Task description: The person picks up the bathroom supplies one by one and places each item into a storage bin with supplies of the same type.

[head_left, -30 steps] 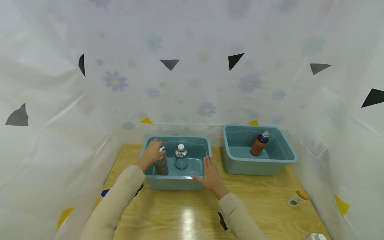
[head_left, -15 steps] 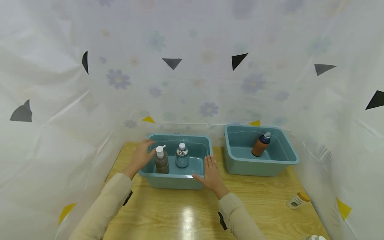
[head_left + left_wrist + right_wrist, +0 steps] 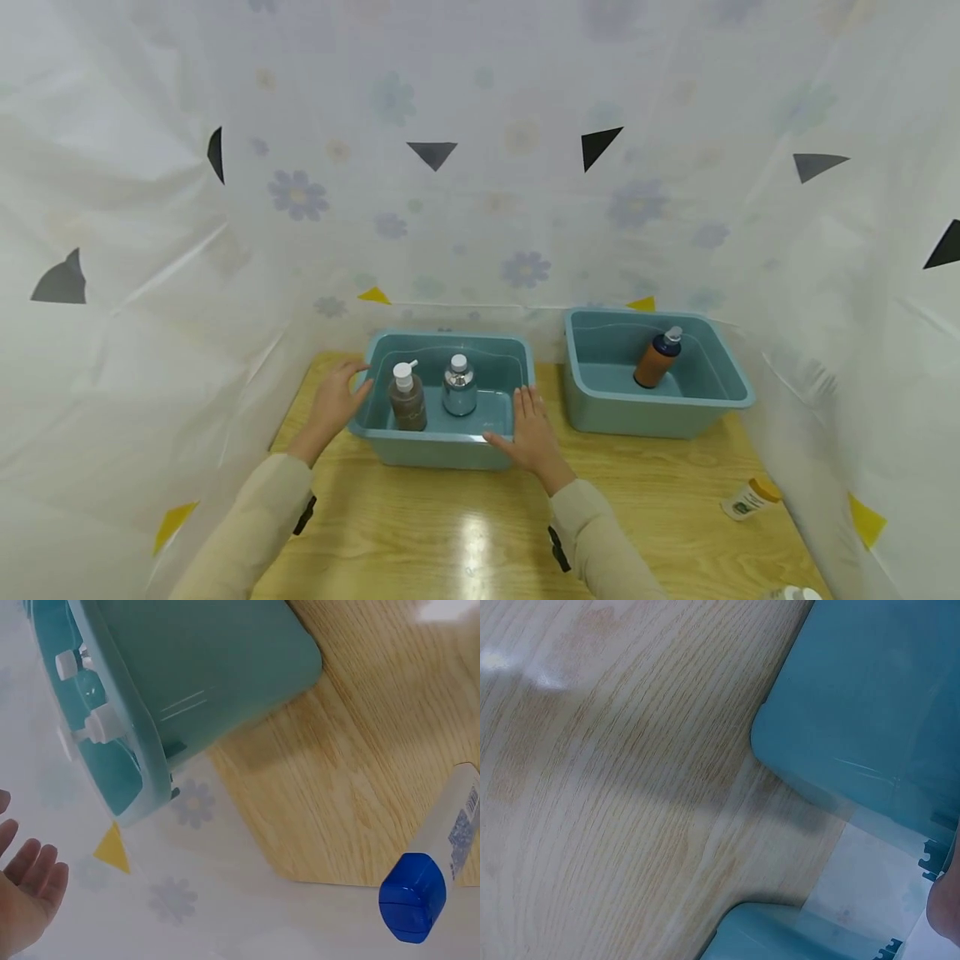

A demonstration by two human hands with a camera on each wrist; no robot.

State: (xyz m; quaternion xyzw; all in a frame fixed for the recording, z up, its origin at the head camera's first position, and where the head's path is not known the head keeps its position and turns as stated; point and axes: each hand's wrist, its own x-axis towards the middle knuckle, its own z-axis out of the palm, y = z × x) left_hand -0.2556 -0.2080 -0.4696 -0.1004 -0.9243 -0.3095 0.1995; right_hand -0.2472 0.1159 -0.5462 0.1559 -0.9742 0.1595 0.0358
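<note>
A teal plastic bin (image 3: 442,454) stands on the table in front of me. Inside it, a brown pump bottle (image 3: 408,406) with a white pump head is upright at the left. Beside that stands a clear bottle (image 3: 459,388) with a silver shoulder and white cap. My left hand (image 3: 333,404) is at the bin's left rim, fingers spread and loosely bent, nothing in it; the left wrist view shows a gap between its fingertips and the bin. My right hand (image 3: 534,437) rests with straight fingers along the right rim, thumb at the front rim.
A second teal bin (image 3: 645,417) at the right holds an orange-brown pump bottle (image 3: 655,362) leaning inside. A white bottle (image 3: 750,500) with an orange cap lies near the table's right edge. At the left, a white bottle has a blue cap (image 3: 412,896). Plastic sheeting surrounds the table.
My left hand has let go of the brown pump bottle and drawn back left to the bin's left rim. The right hand has stayed at the right rim.
</note>
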